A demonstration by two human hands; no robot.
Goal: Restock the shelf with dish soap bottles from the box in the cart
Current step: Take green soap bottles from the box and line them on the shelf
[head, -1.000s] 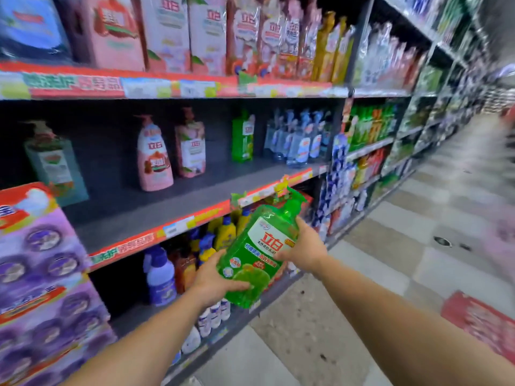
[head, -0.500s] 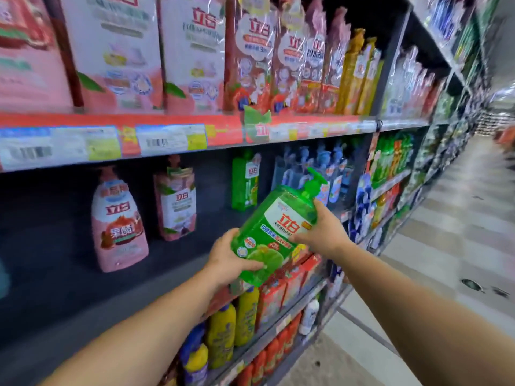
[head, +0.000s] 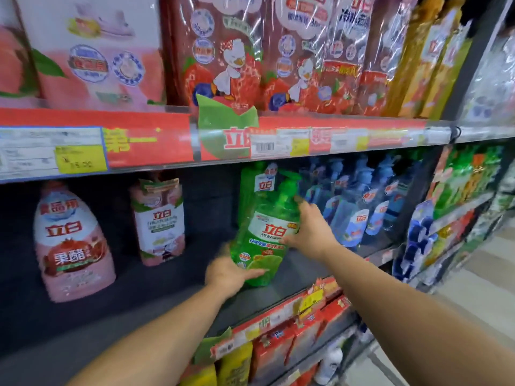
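Two hands hold one green dish soap bottle over the dark middle shelf, tilted a little with its pump top leaning to the upper right. The left hand cups the bottle's base from below, thumb laid across the lower front of the label. The right hand grips the shoulder and neck, fingers curled round the far side. Whether the base already touches the shelf board I cannot tell, as the left hand is blurred there. Just behind the bottle stands another green bottle of the same brand. To its right is a row of blue bottles; to its left, well apart, stand a white-and-pink bottle and a larger pink bottle. Above, a red price rail edges the upper shelf, which carries refill pouches.
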